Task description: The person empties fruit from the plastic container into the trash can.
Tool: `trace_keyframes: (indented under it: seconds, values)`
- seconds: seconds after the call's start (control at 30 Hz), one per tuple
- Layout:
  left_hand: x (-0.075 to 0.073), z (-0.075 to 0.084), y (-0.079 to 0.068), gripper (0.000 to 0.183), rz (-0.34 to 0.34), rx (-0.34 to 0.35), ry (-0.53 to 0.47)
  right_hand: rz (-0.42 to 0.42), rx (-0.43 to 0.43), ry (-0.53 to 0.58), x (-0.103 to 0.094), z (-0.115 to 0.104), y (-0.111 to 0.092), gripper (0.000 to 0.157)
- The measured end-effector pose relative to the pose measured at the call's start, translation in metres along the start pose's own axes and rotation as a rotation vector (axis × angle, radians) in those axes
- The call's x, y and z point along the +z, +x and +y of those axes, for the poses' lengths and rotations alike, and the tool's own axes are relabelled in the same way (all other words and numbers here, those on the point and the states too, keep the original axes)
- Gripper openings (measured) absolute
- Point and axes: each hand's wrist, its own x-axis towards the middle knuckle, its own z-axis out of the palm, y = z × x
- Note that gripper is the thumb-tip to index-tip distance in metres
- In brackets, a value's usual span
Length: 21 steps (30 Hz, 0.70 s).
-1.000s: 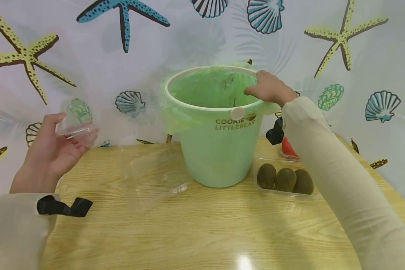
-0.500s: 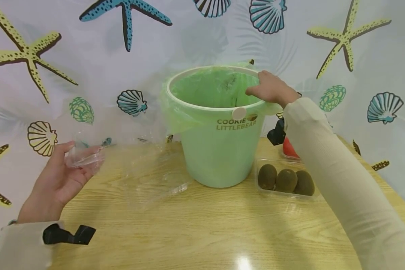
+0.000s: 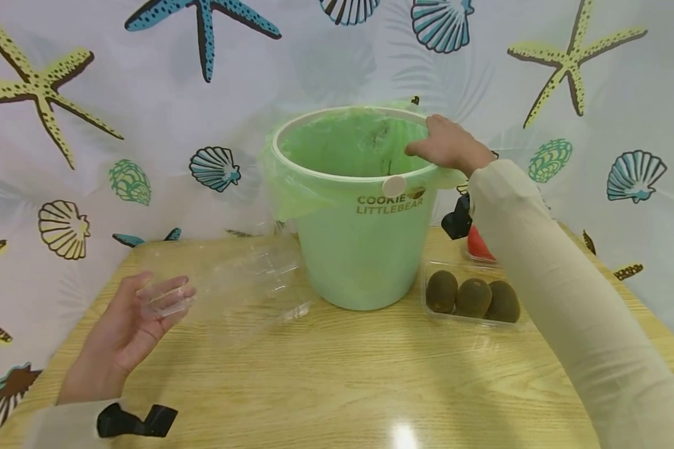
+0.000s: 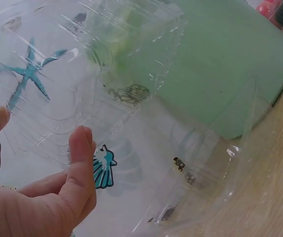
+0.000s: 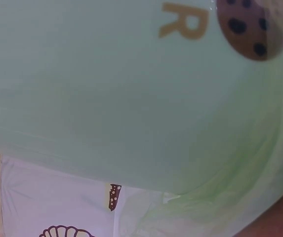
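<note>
At the near left edge of the wooden table [image 3: 337,374], the left hand [image 3: 126,330] sits low over the boards, palm turned up and fingers loosely curled, pinching the edge of a clear plastic clamshell container [image 3: 241,280] between thumb and fingertips. The wrist view shows it close: the thumb [image 4: 79,163] lies against the ribbed transparent wall [image 4: 82,89], and the shell-and-starfish backdrop shows straight through the plastic. The container lies open just left of the bucket, its far flap nearly touching the bucket's base, its near corner in that pinch.

Moving further in, on the right side, a shallow clear tray [image 3: 472,296] holds three brown kiwifruit [image 3: 473,298] in a row, set just beside the bucket's foot. Behind the tray, something red [image 3: 477,244] peeks out past the sleeve, too hidden to name.

In the centre stands the pale green bucket [image 3: 365,249], upright, lettered COOKIE LITTLEBEAR, lined with a green plastic bag [image 3: 342,146] folded out over the rim. The right hand [image 3: 446,146] is up on the bucket's right rim, fingers curled over the edge and gripping rim and bag together. The right wrist view gives only the bucket's green side [image 5: 131,98], a cookie print and the bag's fringe, so the fingers themselves are out of sight there.

Beyond it all hangs the curtain [image 3: 146,93], printed with starfish and shells.
</note>
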Motion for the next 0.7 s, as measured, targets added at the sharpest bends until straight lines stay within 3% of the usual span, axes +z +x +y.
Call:
trace_keyframes:
  seconds: [0.27, 0.43, 0.7]
  values:
    - [-0.006, -0.017, -0.002, 0.035, -0.002, -0.061, 0.028, -0.003, 0.008, 0.000, -0.001, 0.000, 0.000, 0.073]
    - [-0.004, -0.027, -0.002, 0.039, 0.035, -0.096, 0.137, -0.009, 0.015, -0.007, -0.001, 0.000, 0.000, 0.074]
    - [-0.002, -0.040, -0.002, 0.026, 0.048, -0.106, 0.230, -0.017, 0.014, -0.004, -0.002, 0.002, 0.000, 0.077]
